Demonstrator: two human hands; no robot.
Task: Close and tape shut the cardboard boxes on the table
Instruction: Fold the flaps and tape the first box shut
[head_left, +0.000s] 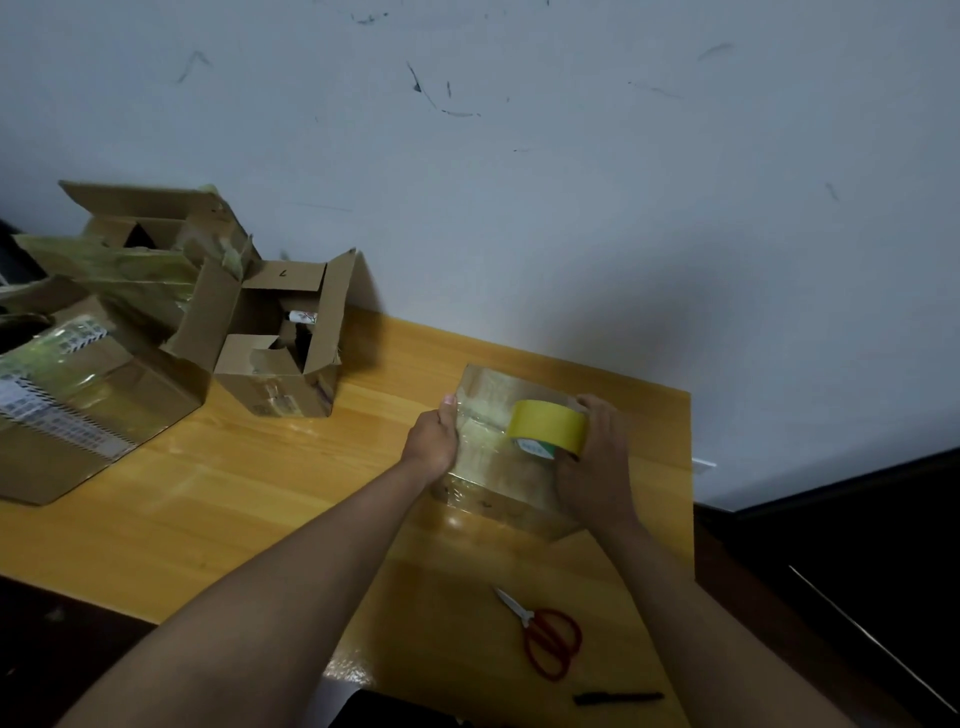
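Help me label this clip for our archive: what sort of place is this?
Probably a plain packing corner in a room or office, not a warehouse: a wooden table pushed against a scuffed wall, open cardboard boxes piled at its left, and scissors lying near the front edge.

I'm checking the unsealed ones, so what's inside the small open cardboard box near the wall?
Inside the small open cardboard box, flaps up, a white cylindrical item with red markings lies above dark shapes too dim to identify. The inner flaps cover everything deeper.
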